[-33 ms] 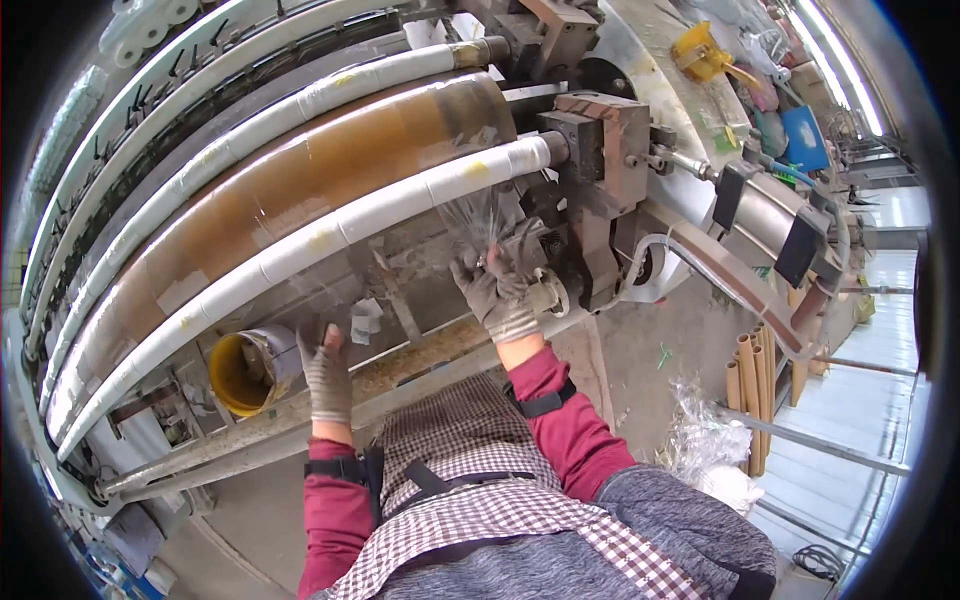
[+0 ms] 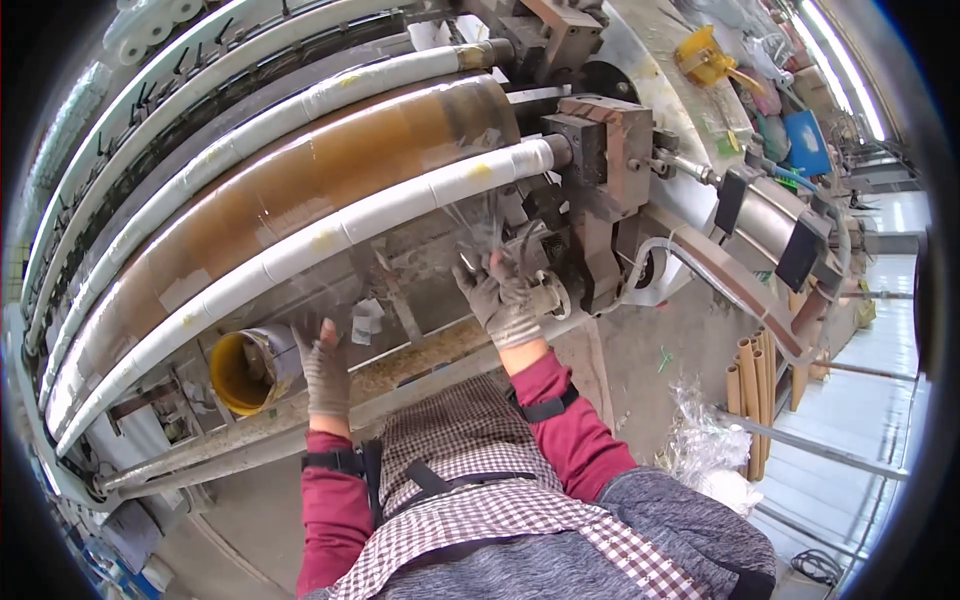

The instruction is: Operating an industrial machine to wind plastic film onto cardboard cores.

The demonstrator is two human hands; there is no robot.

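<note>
My right hand (image 2: 502, 305), in a grey work glove with bare fingertips, is raised below the right end of the front white-wrapped roller (image 2: 345, 230). Its fingers are bent around the gathered edge of a clear plastic film (image 2: 482, 218), which hangs in creases from the roller. My left hand (image 2: 325, 370), gloved alike, is held up with its thumb apart from its fingers. Its fingertips are blurred against the see-through film, and whether they touch it is hard to make out. Just left of that hand stands a white bucket (image 2: 275, 360) with a yellow inside.
Behind the front roller lies a large brown roller (image 2: 350, 155), with another white-wrapped roller (image 2: 330, 100) beyond. A metal bearing block (image 2: 610, 150) and an air cylinder (image 2: 765, 215) stand at the right. Cardboard tubes (image 2: 752, 400) and crumpled clear film (image 2: 695, 430) are at lower right.
The hands have barely moved. The film above my right hand shows narrower, more stretched creases than before. The view has shifted very slightly.
</note>
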